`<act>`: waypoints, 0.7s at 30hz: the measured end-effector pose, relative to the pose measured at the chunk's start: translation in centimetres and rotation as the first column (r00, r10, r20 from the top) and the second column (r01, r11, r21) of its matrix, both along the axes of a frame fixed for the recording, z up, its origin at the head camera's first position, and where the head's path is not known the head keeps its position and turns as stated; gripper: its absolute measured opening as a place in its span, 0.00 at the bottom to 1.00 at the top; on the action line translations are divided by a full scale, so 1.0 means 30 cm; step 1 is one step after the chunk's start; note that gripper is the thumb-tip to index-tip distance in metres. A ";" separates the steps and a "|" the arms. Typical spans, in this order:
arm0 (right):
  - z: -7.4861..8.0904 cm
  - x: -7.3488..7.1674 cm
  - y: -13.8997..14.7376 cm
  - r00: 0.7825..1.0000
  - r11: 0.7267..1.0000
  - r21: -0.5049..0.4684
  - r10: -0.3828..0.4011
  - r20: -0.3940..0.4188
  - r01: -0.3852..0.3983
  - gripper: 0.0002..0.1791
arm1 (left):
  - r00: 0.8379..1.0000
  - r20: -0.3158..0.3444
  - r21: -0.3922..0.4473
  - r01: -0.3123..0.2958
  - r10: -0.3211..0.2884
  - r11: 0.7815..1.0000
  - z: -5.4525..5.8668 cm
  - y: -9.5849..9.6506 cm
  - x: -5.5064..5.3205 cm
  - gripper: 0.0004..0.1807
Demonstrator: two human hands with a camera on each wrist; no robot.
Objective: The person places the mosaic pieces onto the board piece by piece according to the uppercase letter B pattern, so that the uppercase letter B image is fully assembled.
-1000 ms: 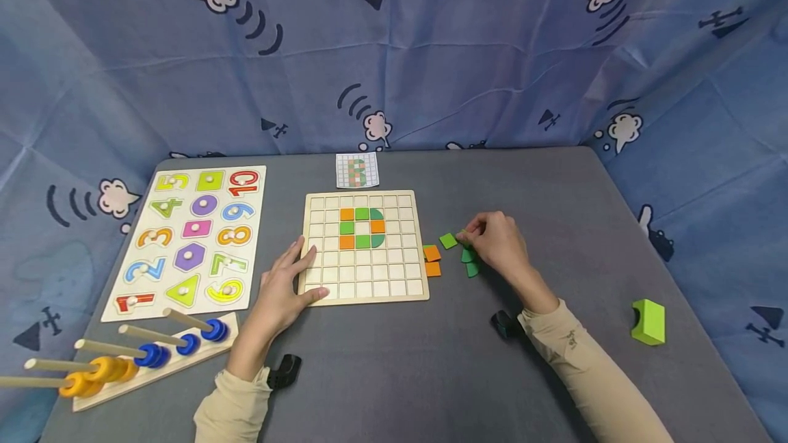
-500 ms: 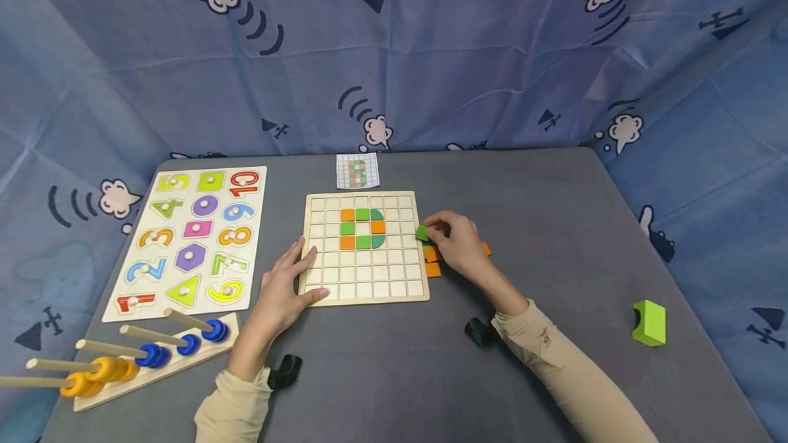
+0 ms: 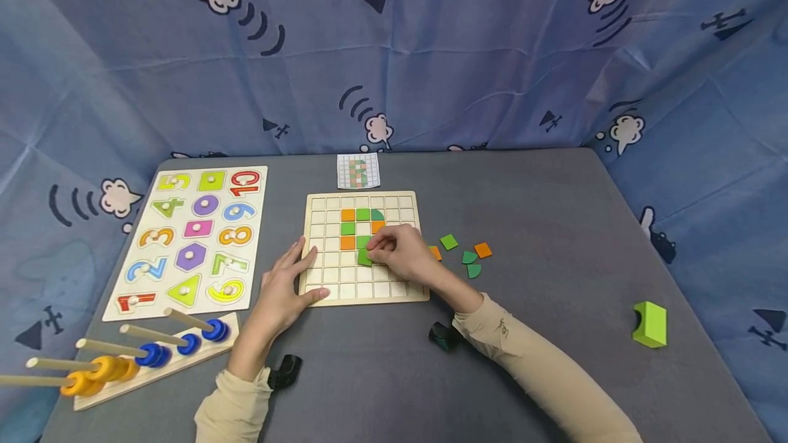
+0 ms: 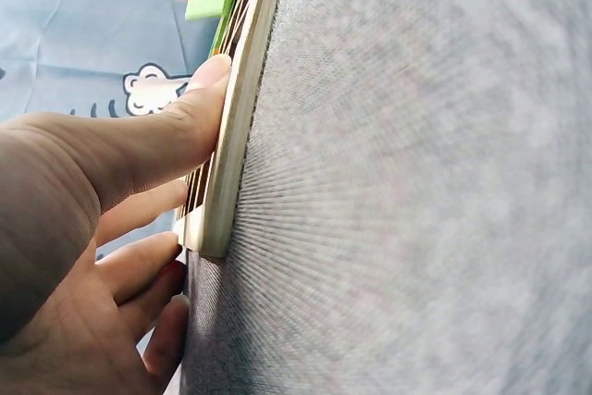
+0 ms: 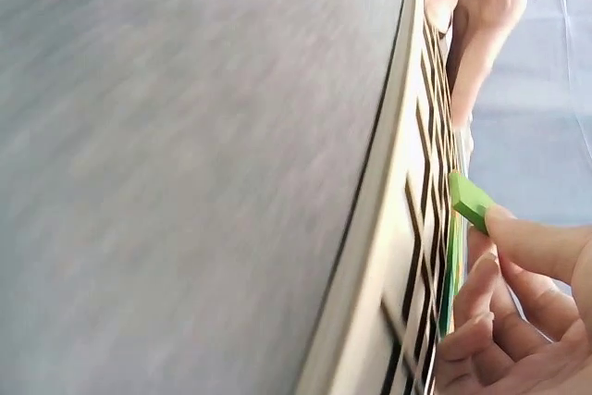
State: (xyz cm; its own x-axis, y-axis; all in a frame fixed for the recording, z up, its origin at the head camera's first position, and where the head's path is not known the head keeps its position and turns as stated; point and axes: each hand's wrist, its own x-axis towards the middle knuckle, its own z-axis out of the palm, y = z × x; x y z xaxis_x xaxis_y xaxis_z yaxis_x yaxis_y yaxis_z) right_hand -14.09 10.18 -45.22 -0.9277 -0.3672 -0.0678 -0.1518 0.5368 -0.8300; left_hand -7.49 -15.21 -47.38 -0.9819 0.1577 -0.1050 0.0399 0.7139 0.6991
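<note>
My right hand (image 3: 403, 251) pinches a light green square tile (image 5: 470, 199) between thumb and fingers. In the head view the tile is over the wooden grid board (image 3: 320, 279), just below a green tile in the pattern. Orange, light green and dark green pieces form that pattern on the board, partly hidden by the right hand. At the board's left edge rests my left hand (image 3: 284, 292), fingers spread and thumb on the lower left corner. The left wrist view shows its thumb (image 4: 199, 113) on the board's rim, with the other fingers relaxed.
Right of the board lie a green tile (image 3: 449, 242), an orange tile (image 3: 483, 250) and dark green quarter-round pieces (image 3: 473, 271). A pattern card (image 3: 358, 171) sits behind. At left are a number puzzle (image 3: 191, 245) and a peg stacker (image 3: 154, 361); a green block (image 3: 650, 325) stands far right.
My right hand has picked up a light green tile from the loose pieces and carried it left over the board. The left hand has stayed on the board's edge.
</note>
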 end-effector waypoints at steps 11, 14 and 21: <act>-0.010 -0.035 -0.113 0.999 0.998 0.052 0.019 -0.031 -0.018 0.03 | 1.000 0.006 0.004 0.007 -0.007 1.000 0.005 -0.004 0.001 0.46; -0.008 -0.041 -0.115 0.999 0.996 0.075 0.039 -0.027 -0.036 0.02 | 1.000 0.006 0.007 0.004 -0.004 1.000 0.002 -0.003 0.000 0.46; 0.001 -0.037 -0.121 0.999 0.991 0.129 0.045 -0.019 -0.042 0.02 | 1.000 0.008 0.013 0.005 -0.005 1.000 -0.003 -0.005 -0.001 0.46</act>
